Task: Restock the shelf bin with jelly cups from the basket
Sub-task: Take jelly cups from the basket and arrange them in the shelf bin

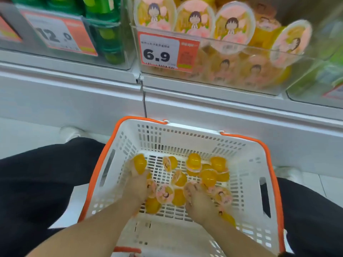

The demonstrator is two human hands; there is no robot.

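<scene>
Under both hands' grip (138, 184), basket's (259, 164) jelly cups (208, 178)

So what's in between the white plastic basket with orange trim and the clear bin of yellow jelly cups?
In the head view, only the white shelf ledge lies between the white plastic basket and the clear bin of yellow jelly cups.

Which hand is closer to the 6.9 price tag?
Left, I think, only slightly. The left hand is below the price tag, slightly to its left; the right hand sits lower and further right. Both are inside the basket.
</scene>
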